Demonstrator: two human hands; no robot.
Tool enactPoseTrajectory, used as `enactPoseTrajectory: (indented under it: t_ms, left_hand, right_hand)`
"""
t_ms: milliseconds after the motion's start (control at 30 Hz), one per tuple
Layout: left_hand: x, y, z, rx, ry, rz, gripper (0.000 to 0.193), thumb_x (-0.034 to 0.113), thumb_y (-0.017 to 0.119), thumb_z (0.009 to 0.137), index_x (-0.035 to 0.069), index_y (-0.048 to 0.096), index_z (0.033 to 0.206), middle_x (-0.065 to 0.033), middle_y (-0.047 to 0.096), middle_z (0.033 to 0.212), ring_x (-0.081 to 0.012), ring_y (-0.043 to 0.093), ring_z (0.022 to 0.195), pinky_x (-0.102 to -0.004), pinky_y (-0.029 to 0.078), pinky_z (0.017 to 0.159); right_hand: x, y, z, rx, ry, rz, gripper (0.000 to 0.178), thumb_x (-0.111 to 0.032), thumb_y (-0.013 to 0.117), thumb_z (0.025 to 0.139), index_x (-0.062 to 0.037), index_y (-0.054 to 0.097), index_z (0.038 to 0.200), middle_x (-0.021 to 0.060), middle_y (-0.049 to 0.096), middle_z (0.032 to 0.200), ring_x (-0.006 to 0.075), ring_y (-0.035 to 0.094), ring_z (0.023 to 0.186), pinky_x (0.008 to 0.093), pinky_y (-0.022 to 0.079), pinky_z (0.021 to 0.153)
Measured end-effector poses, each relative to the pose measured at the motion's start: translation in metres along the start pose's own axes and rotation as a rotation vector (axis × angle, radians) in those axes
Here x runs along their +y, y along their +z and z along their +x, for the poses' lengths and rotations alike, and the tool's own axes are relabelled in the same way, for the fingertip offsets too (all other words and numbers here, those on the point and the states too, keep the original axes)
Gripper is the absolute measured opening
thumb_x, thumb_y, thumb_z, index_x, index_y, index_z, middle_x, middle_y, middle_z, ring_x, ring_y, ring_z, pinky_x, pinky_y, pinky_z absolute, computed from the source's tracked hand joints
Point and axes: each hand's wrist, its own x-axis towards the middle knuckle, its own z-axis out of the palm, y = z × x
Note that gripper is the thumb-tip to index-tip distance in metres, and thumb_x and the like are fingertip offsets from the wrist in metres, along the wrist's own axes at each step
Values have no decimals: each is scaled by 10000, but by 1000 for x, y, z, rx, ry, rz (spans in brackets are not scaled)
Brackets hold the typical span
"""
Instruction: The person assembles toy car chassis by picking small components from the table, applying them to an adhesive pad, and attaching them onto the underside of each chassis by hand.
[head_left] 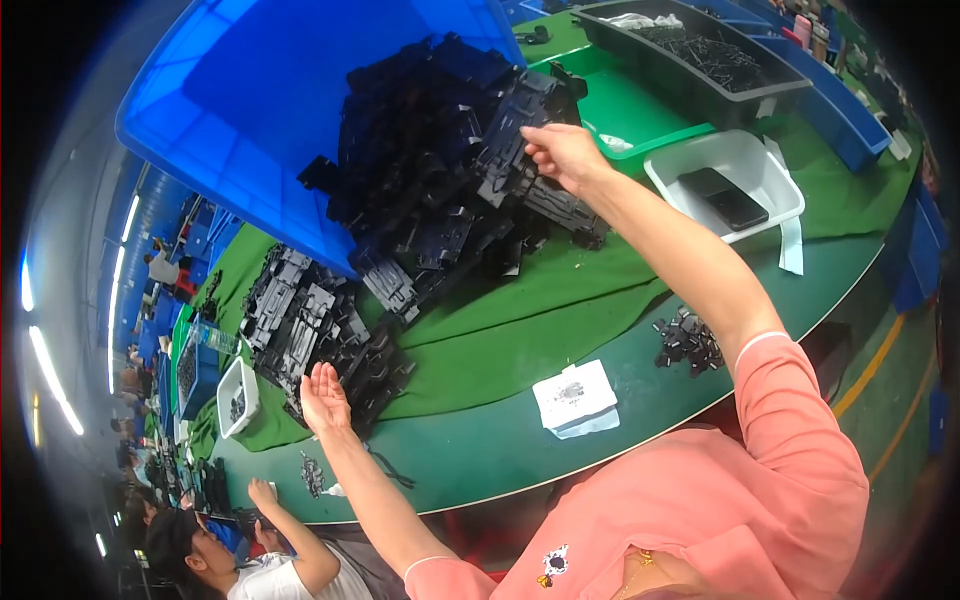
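In the head view, the right hand (568, 158) is at one o'clock from the middle, above the right edge of a heap of black moulded plastic parts (430, 215). Its fingers are curled in together, the fingertips overlapping a part at the heap's edge; I cannot tell whether they are clamped on it. The heap is at eleven o'clock, spilling from the mouth of a tilted blue plastic bin (270, 90) onto green cloth (480, 375).

The left hand (326, 402) is at eight o'clock, palm turned up, its fingers side by side and slightly bent, nothing clamped in them. It is just beside the lower edge of a stack of similar black parts (300, 315) at nine o'clock.

At two o'clock a white tray (740, 150) holds a black smartphone (725, 198); between one and two sits a green tray (640, 110). Small black pieces (688, 340) lie heaped between three and four o'clock, and white paper (585, 385) between four and five. A co-worker (285, 580) sits between seven and eight.
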Motion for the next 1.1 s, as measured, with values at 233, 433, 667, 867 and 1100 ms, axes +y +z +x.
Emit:
enactPoseTrajectory:
  t_ms: [233, 433, 667, 867, 1100]
  left_hand:
    - [-27, 40, -96, -262, 50, 98, 362, 301, 469, 955, -3, 547, 1137, -95, 630, 957, -171, 622, 782, -219, 489, 603]
    - [-78, 96, -165, -560, -169, -33, 432, 328, 394, 981, -36, 509, 1184, -159, 624, 1007, -252, 632, 856, -304, 525, 709]
    - [-122, 137, -240, -985, -529, -310, 762, 629, 215, 918, 6, 409, 1310, -152, 565, 1199, -306, 522, 1144, -460, 471, 923]
    - [-140, 128, -258, -673, -552, -196, 805, 680, 245, 883, 14, 394, 1309, -151, 575, 1158, -306, 599, 993, -497, 512, 842]
    - [-132, 139, -272, -677, -441, -333, 736, 638, 246, 903, 138, 206, 1442, -251, 314, 1397, -465, 499, 1116, -567, 512, 787]
  right_hand:
    - [-35, -19, -61, -183, -148, -93, 237, -200, 624, 883, -87, 525, 699, -44, 471, 615, 19, 351, 496, 176, 243, 426]
    - [-22, -18, -151, -406, 242, -8, 243, -178, 626, 875, -79, 536, 671, -27, 504, 598, 29, 401, 478, 186, 279, 420]
    - [-4, -4, -204, -699, 449, -410, 272, -235, 661, 848, -46, 595, 664, -46, 478, 588, 30, 375, 516, 186, 294, 479]
    - [15, -25, -211, -634, 413, -482, 242, -234, 649, 857, -30, 634, 727, -50, 518, 602, 17, 427, 539, 179, 346, 492]
    - [-27, -74, -206, -449, 17, -780, 235, -202, 601, 871, -1, 660, 978, 36, 658, 800, 62, 587, 697, 207, 453, 580]
